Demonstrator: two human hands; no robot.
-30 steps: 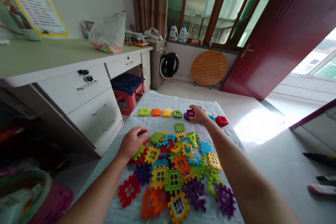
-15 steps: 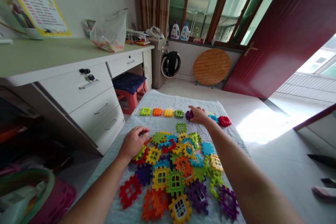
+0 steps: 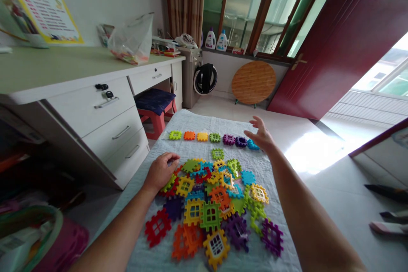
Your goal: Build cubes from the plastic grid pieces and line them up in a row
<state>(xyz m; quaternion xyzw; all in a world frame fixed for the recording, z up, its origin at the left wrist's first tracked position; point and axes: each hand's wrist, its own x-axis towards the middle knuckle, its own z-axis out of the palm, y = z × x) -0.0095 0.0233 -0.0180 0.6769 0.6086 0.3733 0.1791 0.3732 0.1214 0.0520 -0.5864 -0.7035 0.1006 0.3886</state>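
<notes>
My right hand (image 3: pixel 261 137) is over the right end of a row of toothed plastic building tiles, its fingers apart and nothing seen in them. Nearest to it lies a blue tile (image 3: pixel 253 145), with a dark purple tile (image 3: pixel 241 141) and a purple window tile (image 3: pixel 228 139) further left. The row goes on with a green window tile (image 3: pixel 214 137), a yellow tile (image 3: pixel 202 136), an orange tile (image 3: pixel 189 135) and a lime tile (image 3: pixel 175 135). My left hand (image 3: pixel 162 173) rests, loosely open, at the left edge of a mixed tile pile (image 3: pixel 211 216).
A single green window tile (image 3: pixel 218 153) lies between row and pile. The pale blue cloth (image 3: pixel 153 146) covers the table. Left stand a desk with drawers (image 3: pixel 108 114) and a red stool (image 3: pixel 156 119); a pink basket (image 3: pixel 70 238) is at lower left.
My right hand has let go of the purple tile in the row and moved right, over the row's end. It now hides the red tile there. My left hand stays put.
</notes>
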